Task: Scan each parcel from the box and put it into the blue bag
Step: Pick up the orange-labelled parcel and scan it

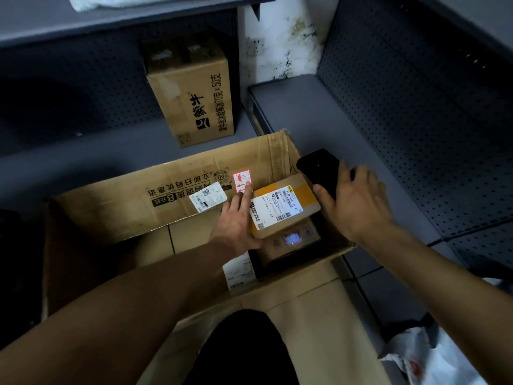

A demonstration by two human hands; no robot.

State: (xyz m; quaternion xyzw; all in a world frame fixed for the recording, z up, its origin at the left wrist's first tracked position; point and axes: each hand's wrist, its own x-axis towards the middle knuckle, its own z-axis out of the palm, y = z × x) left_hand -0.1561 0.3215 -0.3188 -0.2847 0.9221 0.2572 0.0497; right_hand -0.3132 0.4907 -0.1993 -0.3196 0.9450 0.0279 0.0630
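A large open cardboard box [116, 207] lies in front of me. My left hand [236, 220] grips a small brown parcel [299, 195] with a white shipping label, holding it by its left edge above the box, index finger stretched out. My right hand [352, 201] holds a black handheld scanner [319, 165] just right of the parcel. Below the held parcel, another brown parcel [291, 240] lies in the box with a bright light spot on it. The blue bag is not in view.
A sealed carton [191, 93] with printed characters stands upright on the grey shelf behind the box. Pegboard panels [416, 120] wall the right and back. White plastic mailers [433, 357] lie at the lower right. A labelled white packet [238, 270] lies in the box.
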